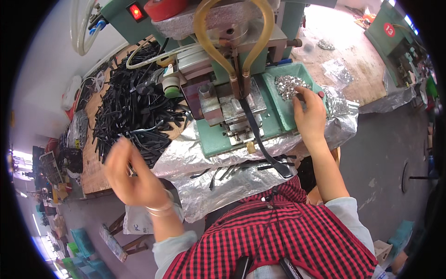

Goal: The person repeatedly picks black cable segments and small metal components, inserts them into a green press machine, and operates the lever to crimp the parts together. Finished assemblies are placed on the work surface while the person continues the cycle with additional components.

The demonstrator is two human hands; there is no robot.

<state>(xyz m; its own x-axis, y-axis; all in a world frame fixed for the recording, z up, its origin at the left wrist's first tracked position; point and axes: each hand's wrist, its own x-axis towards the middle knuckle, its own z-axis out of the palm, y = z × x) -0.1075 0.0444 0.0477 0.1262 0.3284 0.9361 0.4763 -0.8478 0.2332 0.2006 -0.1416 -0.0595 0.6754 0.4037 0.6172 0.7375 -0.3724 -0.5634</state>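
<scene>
Reaching into the green tray (278, 104) beside the press (227, 69), your right hand (310, 114) pinches small metal pieces (288, 86); your left hand (132, 176) hovers open, empty, blurred.

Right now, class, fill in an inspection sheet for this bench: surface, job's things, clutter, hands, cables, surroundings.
Surface: wooden bench, foil sheet draped over its front edge.
Job's things: green press machine; black strap lying on its bed; green tray of small silver parts.
Clutter: heap of black straps; clear bags.
Hands: right hand at the silver parts; left hand raised, blurred.
Cables: yellowish tubes looping over the machine.
Surroundings: grey floor; second green machine.
</scene>
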